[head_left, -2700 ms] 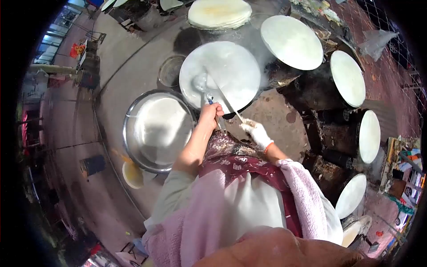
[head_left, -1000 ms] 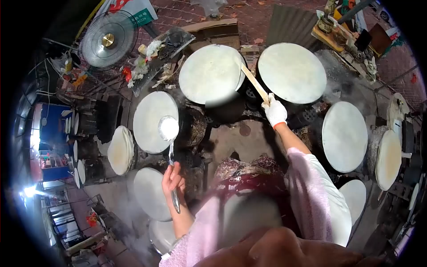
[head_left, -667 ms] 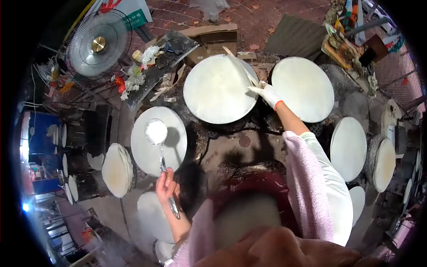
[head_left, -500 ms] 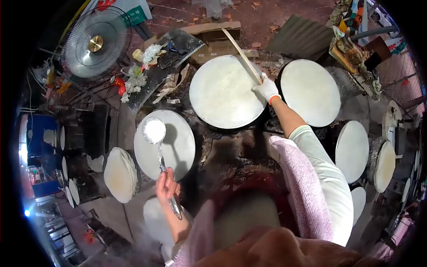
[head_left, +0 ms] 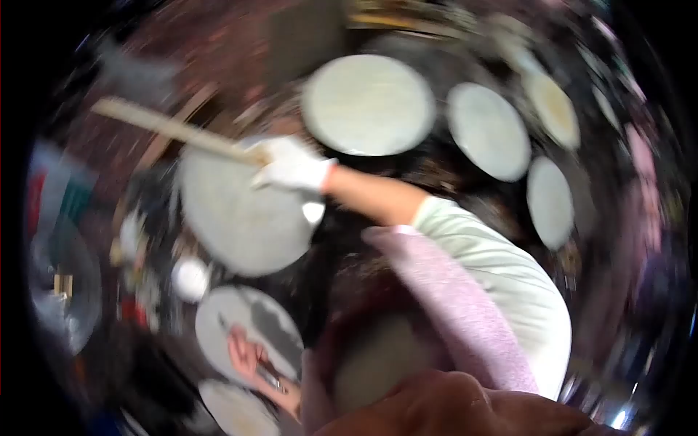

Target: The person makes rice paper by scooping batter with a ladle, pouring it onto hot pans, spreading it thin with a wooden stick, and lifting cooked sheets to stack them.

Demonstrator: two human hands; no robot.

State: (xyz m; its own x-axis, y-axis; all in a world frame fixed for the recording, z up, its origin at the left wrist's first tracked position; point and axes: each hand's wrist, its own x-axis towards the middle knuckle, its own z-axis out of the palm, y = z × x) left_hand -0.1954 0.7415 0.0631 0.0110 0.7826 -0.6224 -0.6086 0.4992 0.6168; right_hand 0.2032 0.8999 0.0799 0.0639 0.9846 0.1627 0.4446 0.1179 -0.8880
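My right hand [head_left: 292,167], in a white glove with an orange cuff, is closed round one end of a long flat wooden stick [head_left: 171,129]. The stick reaches to the left over the top edge of a large round griddle [head_left: 243,214], whose surface is pale. Lower down, my bare left hand [head_left: 249,354] grips a metal ladle. The ladle's bowl [head_left: 191,280] looks white inside and is held beside a second pale round disc [head_left: 218,334]; a shadow falls across that disc. Blur hides the finer details of both hands.
More pale round discs stand in an arc: one at the top [head_left: 369,105], one at the right [head_left: 488,131] and a narrower one [head_left: 550,203] beyond. Another disc [head_left: 236,410] lies at bottom left. A fan [head_left: 64,285] stands at far left.
The view has swung to the right, so the discs appear shifted left. My right hand still holds the stick, which now points left. The ladle stays in my left hand.
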